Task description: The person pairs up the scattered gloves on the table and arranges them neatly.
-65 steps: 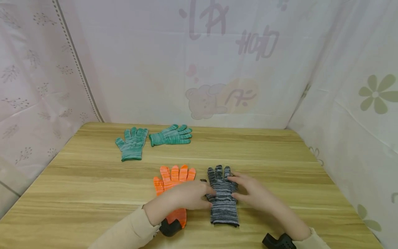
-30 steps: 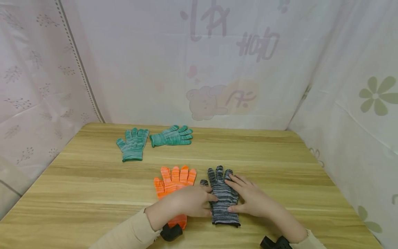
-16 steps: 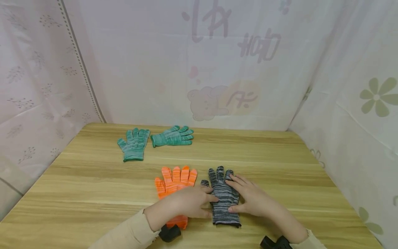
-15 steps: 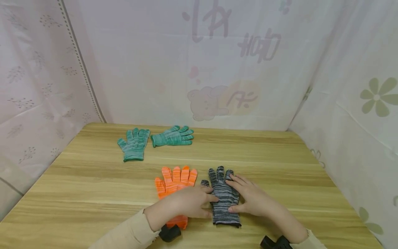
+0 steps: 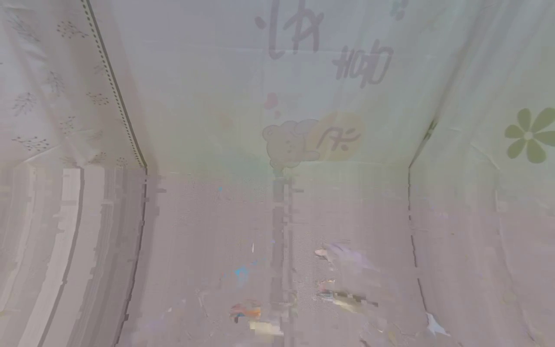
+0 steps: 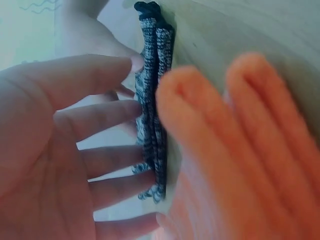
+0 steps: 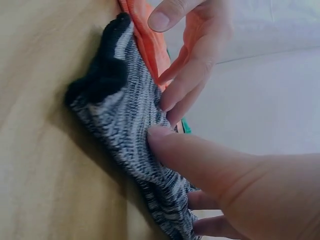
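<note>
- The left hand (image 6: 52, 145) is extending its fingers nearly straight across to the striped grey glove (image 7: 135, 120); their tips are meeting its edge, and the hand is remaining uncurled, released rather than grasping.
- The right hand (image 7: 255, 185), opposite, is resting its thumb on the same glove's knit face, with two other fingers reaching its edge; these fingers, too, are spreading loosely without clenching.
- The striped grey glove is lying on the table (image 7: 45, 175) between the two hands, its black-rimmed cuff rising slightly from the surface.
- An orange glove (image 6: 215, 150) is lying just beside it, on the left hand's side, and is appearing blurred in the left wrist view; whether the gloves are touching cannot be told.
- A small green patch (image 7: 186, 126) is showing beyond the grey glove.
- Pale cloth (image 5: 204, 86) is hanging at the back, bearing a printed bear (image 5: 286, 142) and lettering (image 5: 364, 62); below it, the head view is smearing beyond reading.
</note>
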### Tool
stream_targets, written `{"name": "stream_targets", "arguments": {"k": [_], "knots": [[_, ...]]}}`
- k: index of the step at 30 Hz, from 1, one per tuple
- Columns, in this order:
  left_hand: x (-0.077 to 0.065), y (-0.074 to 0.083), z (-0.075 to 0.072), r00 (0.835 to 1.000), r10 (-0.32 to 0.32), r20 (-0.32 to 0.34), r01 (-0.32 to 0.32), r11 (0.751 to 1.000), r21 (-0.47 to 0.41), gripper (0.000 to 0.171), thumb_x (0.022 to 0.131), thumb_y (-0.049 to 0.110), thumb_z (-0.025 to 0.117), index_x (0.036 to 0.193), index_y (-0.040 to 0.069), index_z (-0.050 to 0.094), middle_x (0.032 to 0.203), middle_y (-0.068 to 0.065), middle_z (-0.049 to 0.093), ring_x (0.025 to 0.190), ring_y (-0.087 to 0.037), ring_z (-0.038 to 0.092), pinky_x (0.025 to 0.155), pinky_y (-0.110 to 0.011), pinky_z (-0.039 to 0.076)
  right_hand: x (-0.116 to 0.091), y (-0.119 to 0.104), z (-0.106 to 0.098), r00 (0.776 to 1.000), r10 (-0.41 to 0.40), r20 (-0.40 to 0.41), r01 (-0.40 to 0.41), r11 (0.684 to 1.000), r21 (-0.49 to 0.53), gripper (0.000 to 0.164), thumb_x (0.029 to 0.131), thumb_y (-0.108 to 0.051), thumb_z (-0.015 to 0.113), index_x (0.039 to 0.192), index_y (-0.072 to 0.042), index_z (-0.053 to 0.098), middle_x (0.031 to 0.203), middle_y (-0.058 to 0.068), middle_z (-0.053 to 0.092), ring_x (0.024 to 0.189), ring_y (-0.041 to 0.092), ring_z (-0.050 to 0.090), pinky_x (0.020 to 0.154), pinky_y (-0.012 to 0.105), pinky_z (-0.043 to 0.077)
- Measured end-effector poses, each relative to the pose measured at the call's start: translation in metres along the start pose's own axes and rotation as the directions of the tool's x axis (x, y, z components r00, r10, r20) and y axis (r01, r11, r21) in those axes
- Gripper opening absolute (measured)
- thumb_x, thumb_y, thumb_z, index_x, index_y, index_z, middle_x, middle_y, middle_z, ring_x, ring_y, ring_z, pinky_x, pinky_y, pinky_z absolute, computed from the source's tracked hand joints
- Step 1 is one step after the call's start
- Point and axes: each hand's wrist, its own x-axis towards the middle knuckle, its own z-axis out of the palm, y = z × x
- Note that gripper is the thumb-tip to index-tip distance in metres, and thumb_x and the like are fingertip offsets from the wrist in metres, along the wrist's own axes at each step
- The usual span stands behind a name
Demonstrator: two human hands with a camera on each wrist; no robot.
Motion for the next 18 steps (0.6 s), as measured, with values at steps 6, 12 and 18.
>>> {"name": "stream_targets", "arguments": {"k": [6, 12, 18], "knots": [[-0.006, 0.025, 0.008, 0.998, 0.045, 0.038, -0.045, 0.166, 0.985, 0.045, 0.094, 0.051, 0.054, 0.133, 0.029, 0.054, 0.142, 0.006, 0.045, 0.131, -0.023, 0.041, 0.100, -0.049, 0.039, 0.006, -0.012, -0.018, 0.999, -0.039, 0.037, 0.042, 0.995, -0.086, 0.075, 0.084, -0.063, 0.060, 0.137, -0.011, 0.052, 0.139, 0.010, 0.049, 0.130, 0.036, 0.039, 0.099, 0.060, 0.034], [-0.020, 0.051, 0.022, 0.997, 0.078, 0.016, -0.027, 0.143, 0.989, 0.046, 0.095, 0.050, 0.053, 0.137, 0.031, 0.051, 0.147, 0.008, 0.039, 0.134, -0.023, 0.036, 0.100, -0.049, 0.040, 0.009, -0.042, -0.039, 0.997, -0.059, 0.042, 0.062, 0.994, -0.086, 0.061, 0.090, -0.047, 0.063, 0.131, -0.003, 0.054, 0.131, 0.022, 0.053, 0.108, 0.038, 0.058, 0.087, 0.057, 0.046], [-0.034, 0.087, 0.030, 0.993, 0.102, -0.056, 0.038, 0.169, 0.985, 0.040, 0.097, 0.036, 0.057, 0.135, 0.025, 0.055, 0.141, 0.004, 0.047, 0.129, -0.022, 0.043, 0.099, -0.045, 0.041, 0.017, -0.054, -0.047, 0.999, -0.001, 0.034, 0.002, 1.000, -0.029, 0.052, 0.092, -0.033, 0.065, 0.131, -0.001, 0.054, 0.131, 0.021, 0.053, 0.113, 0.037, 0.056, 0.092, 0.055, 0.044]]}}
